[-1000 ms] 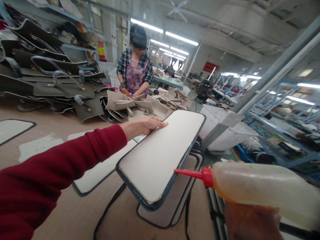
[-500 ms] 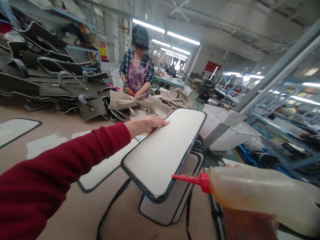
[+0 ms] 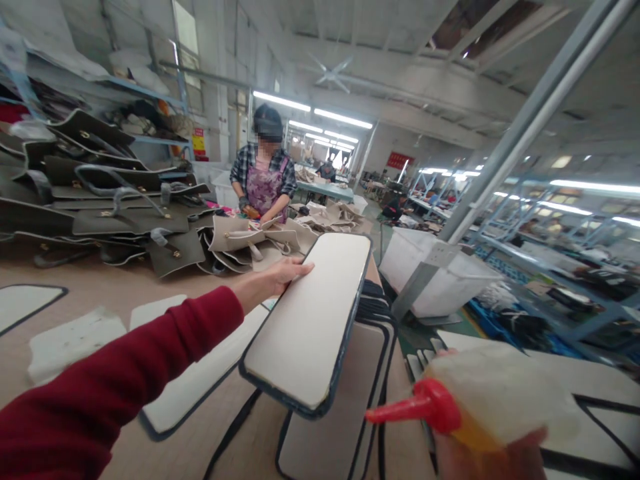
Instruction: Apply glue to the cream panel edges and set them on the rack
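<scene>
My left hand grips the upper left edge of a white rounded panel with a dark blue border, thumb on its face. The panel is tilted above a stack of similar dark-edged panels. At the lower right, my right hand is wrapped round a translucent glue bottle with a red nozzle and amber liquid inside. The nozzle tip points left, a little apart from the panel's right edge.
Dark bags are piled at the left, beside beige pieces. Across the table stands a person in an apron. A slanted metal post and a white bin are on the right.
The bottle's nozzle has moved away from the panel's lower right edge and down. The panel has shifted left in view and stands steeper, still in my left hand. The whole view has shifted.
</scene>
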`<state>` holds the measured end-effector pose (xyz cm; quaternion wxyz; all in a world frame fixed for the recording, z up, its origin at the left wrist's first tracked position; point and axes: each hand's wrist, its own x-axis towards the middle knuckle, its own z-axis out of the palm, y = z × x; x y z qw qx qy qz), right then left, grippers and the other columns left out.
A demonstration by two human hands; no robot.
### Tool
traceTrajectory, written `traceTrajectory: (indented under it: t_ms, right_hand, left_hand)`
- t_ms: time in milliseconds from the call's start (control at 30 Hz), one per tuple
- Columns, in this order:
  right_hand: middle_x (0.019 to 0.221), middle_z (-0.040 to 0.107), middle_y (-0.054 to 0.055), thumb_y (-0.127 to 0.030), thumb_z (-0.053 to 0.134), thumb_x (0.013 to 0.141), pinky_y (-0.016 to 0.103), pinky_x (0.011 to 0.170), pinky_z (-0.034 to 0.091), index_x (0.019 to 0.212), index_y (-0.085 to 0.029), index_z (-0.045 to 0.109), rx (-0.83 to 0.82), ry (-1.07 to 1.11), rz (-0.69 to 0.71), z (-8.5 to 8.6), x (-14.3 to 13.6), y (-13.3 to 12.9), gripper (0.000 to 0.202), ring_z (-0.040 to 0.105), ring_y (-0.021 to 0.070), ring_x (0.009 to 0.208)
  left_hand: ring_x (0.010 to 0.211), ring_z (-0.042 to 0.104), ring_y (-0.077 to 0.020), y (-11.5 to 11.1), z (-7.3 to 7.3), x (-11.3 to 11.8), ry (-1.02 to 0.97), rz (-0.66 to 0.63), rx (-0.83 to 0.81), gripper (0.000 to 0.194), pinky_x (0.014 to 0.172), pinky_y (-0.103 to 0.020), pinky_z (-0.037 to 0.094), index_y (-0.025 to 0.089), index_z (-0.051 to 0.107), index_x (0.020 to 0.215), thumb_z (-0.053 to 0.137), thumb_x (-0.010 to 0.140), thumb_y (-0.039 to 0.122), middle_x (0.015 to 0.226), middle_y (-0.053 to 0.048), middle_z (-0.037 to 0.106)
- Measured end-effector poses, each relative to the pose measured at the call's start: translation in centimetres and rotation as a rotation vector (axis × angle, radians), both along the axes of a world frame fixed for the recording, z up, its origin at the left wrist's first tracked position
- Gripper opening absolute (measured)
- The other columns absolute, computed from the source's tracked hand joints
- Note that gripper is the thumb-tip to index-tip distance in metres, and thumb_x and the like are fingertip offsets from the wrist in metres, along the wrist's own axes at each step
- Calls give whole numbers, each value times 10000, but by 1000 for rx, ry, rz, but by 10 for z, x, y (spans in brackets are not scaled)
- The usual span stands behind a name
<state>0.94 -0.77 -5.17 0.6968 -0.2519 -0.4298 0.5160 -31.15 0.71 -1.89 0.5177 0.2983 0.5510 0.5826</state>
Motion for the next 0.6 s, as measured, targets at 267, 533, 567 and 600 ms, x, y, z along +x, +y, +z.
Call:
traceTrajectory:
  t_ms: [267, 533, 567, 600]
  right_hand:
    - [1190, 625, 71, -397, 691, 741, 280, 773, 574, 1192, -152, 586, -280, 493, -102, 45, 7, -13, 524, 596, 204, 1080]
    - [1076, 670, 44, -365, 627, 811, 327, 971, 461, 1110, -179, 630, -175, 523, -146, 58, 12, -19, 352, 608, 174, 1042]
    - [1059, 675, 40, -381, 634, 805, 335, 996, 439, 1098, -183, 635, -150, 495, -151, 58, 12, -20, 354, 602, 175, 1052]
    - [1041, 679, 34, -400, 639, 799, 336, 1007, 428, 1082, -188, 641, -120, 462, -160, 57, 12, -21, 354, 598, 176, 1057]
  left_hand:
    - [695, 675, -179, -50, -9, 15, 55, -56, 119, 623, 620, -256, 535, 143, 588, 1191, 791, 641, 356, 909, -77, 740]
    - [1037, 632, -241, -99, -13, 21, 261, -89, 139, 678, 813, -293, 518, 217, 480, 1354, 689, 751, 447, 1231, -69, 641]
    - [1052, 627, -251, -105, -11, 23, 262, -110, 142, 682, 826, -308, 516, 227, 470, 1365, 684, 755, 446, 1238, -66, 637]
    - [1049, 629, -261, -110, -9, 26, 253, -135, 136, 688, 825, -324, 519, 239, 461, 1373, 683, 755, 443, 1239, -62, 636]
